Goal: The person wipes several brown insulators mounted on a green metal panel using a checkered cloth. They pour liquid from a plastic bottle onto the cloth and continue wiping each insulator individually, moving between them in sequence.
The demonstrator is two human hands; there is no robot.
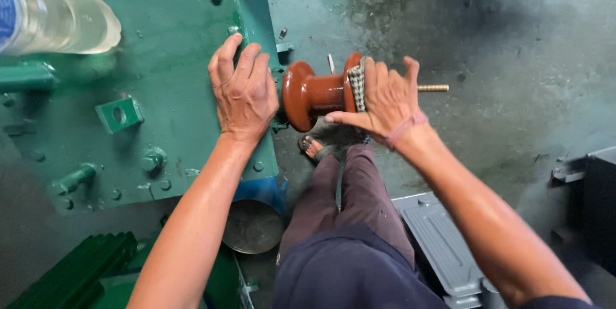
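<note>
A reddish-brown spool-shaped pulley (314,94) sticks out sideways from the edge of a green metal machine body (167,39). A threaded rod (433,88) runs out of its right end. A metal chain (357,86) wraps the pulley's right flange. My right hand (385,100) lies over that flange and the chain, fingers spread and curled around them. My left hand (242,91) rests flat on the green machine surface just left of the pulley, holding nothing.
A clear plastic bottle (54,17) lies at the top left on the machine. Bolts and a small green bracket (119,114) stud the panel. Below are my legs, a sandalled foot (316,148), a round metal tin (252,225), a grey metal part (443,245) and a stained concrete floor (513,59).
</note>
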